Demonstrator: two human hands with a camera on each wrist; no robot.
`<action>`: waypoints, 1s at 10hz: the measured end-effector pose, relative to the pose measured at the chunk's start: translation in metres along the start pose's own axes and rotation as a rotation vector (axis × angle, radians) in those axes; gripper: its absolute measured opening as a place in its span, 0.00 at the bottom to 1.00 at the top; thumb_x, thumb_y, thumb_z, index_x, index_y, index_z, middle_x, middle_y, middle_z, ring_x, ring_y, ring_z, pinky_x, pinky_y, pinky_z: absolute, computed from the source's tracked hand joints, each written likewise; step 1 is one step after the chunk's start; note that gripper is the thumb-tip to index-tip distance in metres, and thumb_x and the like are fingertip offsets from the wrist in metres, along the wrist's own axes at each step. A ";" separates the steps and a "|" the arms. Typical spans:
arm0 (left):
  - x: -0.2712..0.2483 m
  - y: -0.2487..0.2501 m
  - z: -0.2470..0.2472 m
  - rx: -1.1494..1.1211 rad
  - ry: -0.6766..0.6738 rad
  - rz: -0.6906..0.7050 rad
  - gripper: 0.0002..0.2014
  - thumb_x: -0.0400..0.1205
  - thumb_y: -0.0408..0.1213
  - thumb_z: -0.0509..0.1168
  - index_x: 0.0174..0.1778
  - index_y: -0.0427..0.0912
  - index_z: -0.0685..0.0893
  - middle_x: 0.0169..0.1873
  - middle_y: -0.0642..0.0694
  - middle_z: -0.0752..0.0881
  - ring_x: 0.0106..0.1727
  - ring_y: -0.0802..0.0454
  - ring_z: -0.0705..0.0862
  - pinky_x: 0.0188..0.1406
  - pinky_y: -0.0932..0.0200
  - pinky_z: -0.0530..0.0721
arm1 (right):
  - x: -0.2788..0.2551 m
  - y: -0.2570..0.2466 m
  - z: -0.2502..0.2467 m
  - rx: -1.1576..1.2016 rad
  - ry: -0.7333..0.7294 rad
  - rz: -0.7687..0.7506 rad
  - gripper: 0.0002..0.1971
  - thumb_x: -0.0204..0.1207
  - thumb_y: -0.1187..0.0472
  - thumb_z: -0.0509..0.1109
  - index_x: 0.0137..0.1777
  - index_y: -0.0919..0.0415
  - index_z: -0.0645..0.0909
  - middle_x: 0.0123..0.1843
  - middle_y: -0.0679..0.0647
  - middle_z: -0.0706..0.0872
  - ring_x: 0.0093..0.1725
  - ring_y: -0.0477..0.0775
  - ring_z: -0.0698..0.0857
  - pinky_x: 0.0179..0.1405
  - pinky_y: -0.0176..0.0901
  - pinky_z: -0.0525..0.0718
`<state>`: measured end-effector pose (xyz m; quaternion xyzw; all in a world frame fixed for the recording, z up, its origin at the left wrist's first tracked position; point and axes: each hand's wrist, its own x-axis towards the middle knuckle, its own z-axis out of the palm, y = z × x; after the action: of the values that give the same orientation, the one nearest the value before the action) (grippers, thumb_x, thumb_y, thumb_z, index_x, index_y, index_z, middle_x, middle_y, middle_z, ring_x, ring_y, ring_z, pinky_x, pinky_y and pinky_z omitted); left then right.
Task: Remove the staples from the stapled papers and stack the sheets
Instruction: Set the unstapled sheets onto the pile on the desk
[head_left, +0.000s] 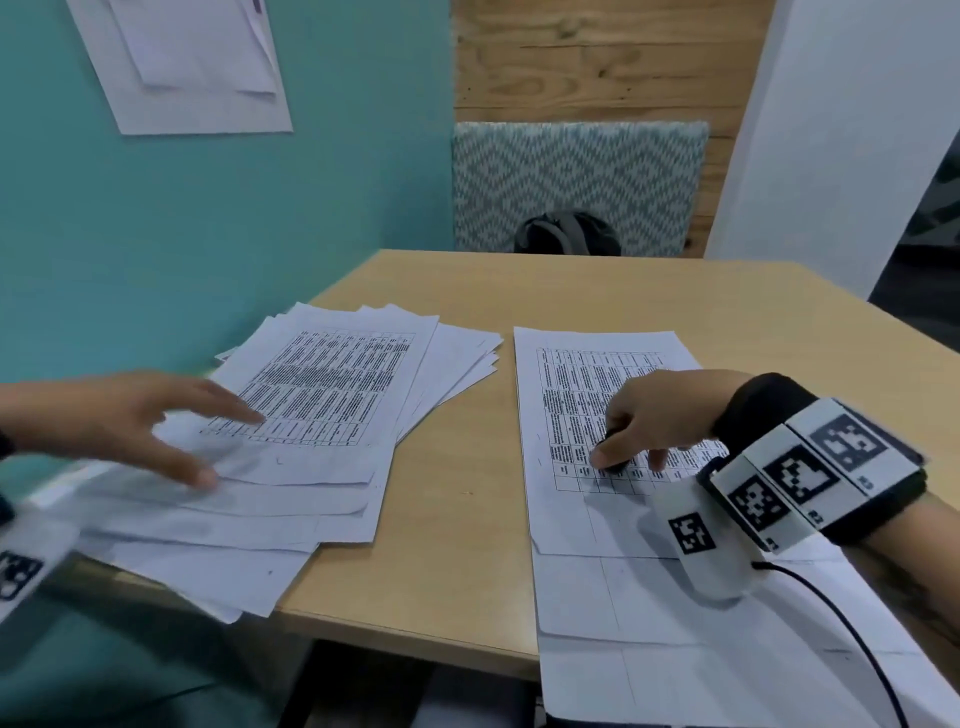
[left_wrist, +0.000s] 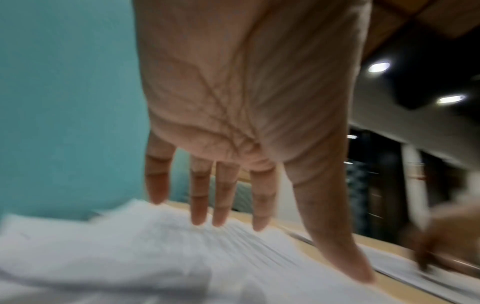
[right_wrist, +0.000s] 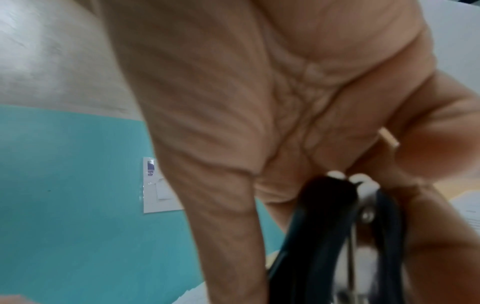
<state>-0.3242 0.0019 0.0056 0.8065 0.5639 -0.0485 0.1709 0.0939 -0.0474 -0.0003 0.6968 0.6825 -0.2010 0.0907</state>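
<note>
A loose, fanned pile of printed sheets (head_left: 311, 441) lies on the left of the wooden table (head_left: 457, 519). My left hand (head_left: 156, 421) hovers over its near left part with fingers spread straight, and in the left wrist view the left hand (left_wrist: 233, 144) shows its fingertips (left_wrist: 200, 218) at the paper (left_wrist: 130, 257). A second set of sheets (head_left: 587, 441) lies on the right. My right hand (head_left: 644, 421) rests on it, gripping a black staple remover (head_left: 613, 457). The right wrist view shows the staple remover (right_wrist: 337, 236) between thumb and fingers.
A teal wall (head_left: 208, 234) stands close along the table's left side with papers (head_left: 182, 62) pinned on it. Beyond the far edge are a patterned chair back (head_left: 576, 176) and a dark bag (head_left: 566, 234). The right stack overhangs the near edge. A black cable (head_left: 841, 629) trails from my right wrist.
</note>
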 end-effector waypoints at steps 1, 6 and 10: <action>-0.017 0.024 0.035 0.137 -0.121 0.128 0.40 0.49 0.88 0.49 0.54 0.95 0.36 0.59 0.97 0.51 0.65 0.93 0.52 0.63 0.88 0.47 | -0.001 -0.002 -0.002 -0.035 -0.008 -0.002 0.27 0.71 0.38 0.69 0.51 0.64 0.83 0.46 0.55 0.92 0.40 0.50 0.85 0.37 0.40 0.76; -0.005 0.097 0.035 0.130 -0.192 0.253 0.49 0.54 0.86 0.42 0.73 0.72 0.52 0.73 0.78 0.47 0.70 0.87 0.47 0.57 0.93 0.38 | -0.005 -0.005 -0.003 -0.056 -0.007 -0.040 0.18 0.72 0.39 0.69 0.40 0.56 0.83 0.42 0.52 0.90 0.37 0.46 0.85 0.35 0.36 0.76; 0.020 0.223 0.087 0.337 -0.380 0.140 0.44 0.79 0.65 0.39 0.80 0.36 0.35 0.81 0.43 0.33 0.82 0.47 0.34 0.80 0.38 0.46 | -0.010 0.012 -0.006 -0.047 -0.012 -0.023 0.17 0.73 0.40 0.69 0.33 0.52 0.80 0.40 0.50 0.89 0.35 0.45 0.85 0.31 0.33 0.74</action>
<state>-0.1006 -0.0766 -0.0319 0.8371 0.4485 -0.2803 0.1399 0.1066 -0.0550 0.0073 0.6854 0.6944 -0.1902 0.1088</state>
